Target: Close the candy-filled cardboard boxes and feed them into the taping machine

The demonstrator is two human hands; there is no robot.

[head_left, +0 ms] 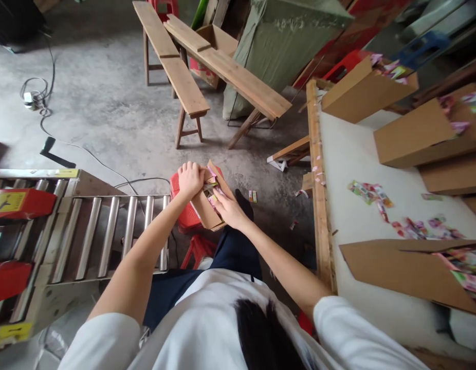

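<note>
An open cardboard box with small pink and green packets inside rests in front of me on a red plastic stool. My left hand is closed over the box's far left edge, its fingers bent around the cardboard. On the other side, my right hand reaches into the opening with fingers stretched out and touching the packets. Whether a packet is pinched there is hard to see. The box's flaps stand partly up around both hands.
A roller conveyor runs along my left. At my right stands a white-topped table with loose packets and several filled cardboard boxes. Wooden benches are ahead; a cable and dropped packets lie on the floor.
</note>
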